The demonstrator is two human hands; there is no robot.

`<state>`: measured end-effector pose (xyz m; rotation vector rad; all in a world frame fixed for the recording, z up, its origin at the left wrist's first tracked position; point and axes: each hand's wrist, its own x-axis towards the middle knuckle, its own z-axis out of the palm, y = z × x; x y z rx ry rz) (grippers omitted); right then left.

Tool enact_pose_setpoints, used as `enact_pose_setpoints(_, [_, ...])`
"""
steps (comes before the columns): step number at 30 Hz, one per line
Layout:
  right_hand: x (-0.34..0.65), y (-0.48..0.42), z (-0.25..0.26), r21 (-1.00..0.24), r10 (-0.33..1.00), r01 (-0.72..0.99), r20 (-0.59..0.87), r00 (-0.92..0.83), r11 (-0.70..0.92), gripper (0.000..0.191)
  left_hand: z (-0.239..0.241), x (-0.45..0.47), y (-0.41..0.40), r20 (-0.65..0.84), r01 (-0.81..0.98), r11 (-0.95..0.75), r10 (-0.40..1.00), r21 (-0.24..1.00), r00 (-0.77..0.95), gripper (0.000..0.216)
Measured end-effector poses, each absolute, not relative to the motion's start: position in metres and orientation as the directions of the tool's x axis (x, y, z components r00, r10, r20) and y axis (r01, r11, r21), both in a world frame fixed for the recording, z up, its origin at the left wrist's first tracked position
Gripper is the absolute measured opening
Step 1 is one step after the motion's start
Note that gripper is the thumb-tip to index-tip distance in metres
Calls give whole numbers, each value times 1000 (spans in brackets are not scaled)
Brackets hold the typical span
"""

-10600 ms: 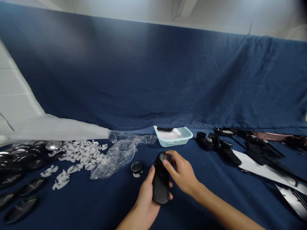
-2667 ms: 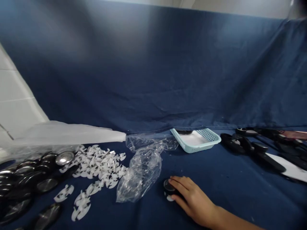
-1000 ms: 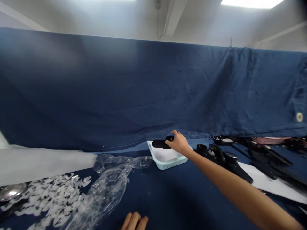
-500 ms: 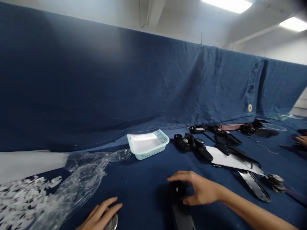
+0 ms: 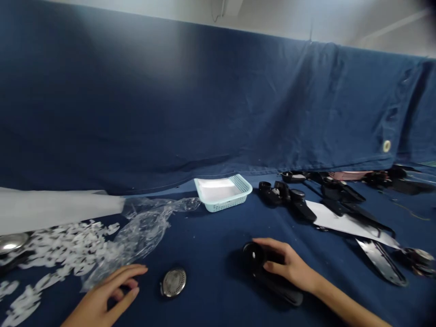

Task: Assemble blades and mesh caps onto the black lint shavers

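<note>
My right hand (image 5: 289, 267) grips a black plastic housing (image 5: 272, 281) with thumb and fingers around its round, cup-like end. The cup faces up, and the long flat body points to the lower right, partly behind the hand. My left hand (image 5: 108, 294) is at the lower left, its fingers loosely bent, with a gap to the thumb and nothing visible between them. Just right of it, a round silver perforated metal cover (image 5: 173, 282) lies on the blue cloth, not touched by either hand.
A light blue basket (image 5: 226, 205) with white paper stands ahead. Left lie clear plastic film (image 5: 146, 231), many small white pieces (image 5: 73, 247) and a shiny metal part (image 5: 12, 243). Black housings (image 5: 274, 193), white paper (image 5: 332, 218) and a pink basket (image 5: 350, 175) are on the right.
My left hand has come off the silver cover and moved left. The black housing has turned in my right hand, its long end swinging rightward. The view has shifted left and downward.
</note>
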<state>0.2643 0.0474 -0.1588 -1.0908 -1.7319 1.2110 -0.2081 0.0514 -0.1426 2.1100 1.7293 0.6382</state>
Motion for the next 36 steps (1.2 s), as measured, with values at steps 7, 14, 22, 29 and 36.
enact_pose_setpoints(7, [260, 46, -172, -927, 969, 311, 154, -193, 210, 53, -108, -205, 73, 229, 938, -92, 973, 335, 14, 35])
enact_pose_setpoints(14, [259, 46, -173, -869, 960, 420, 194, -200, 263, 45, -87, -239, 87, 300, 991, 84, 947, 102, -111, 38])
enact_pose_setpoints(22, [261, 45, -175, -883, 961, 409, 140, -237, 229, 45, -109, -268, 103, 187, 1000, 10, 982, 19, -13, 42])
enact_pose_setpoints(29, [260, 45, -177, -875, 950, 395, 191, -248, 279, 42, -76, -243, 87, 334, 978, 195, 919, 77, -209, 47])
enact_pose_setpoints(36, [256, 40, -171, -815, 908, 426, 268, -324, 392, 45, -79, -144, 48, 247, 851, 80, 939, 518, -239, 53])
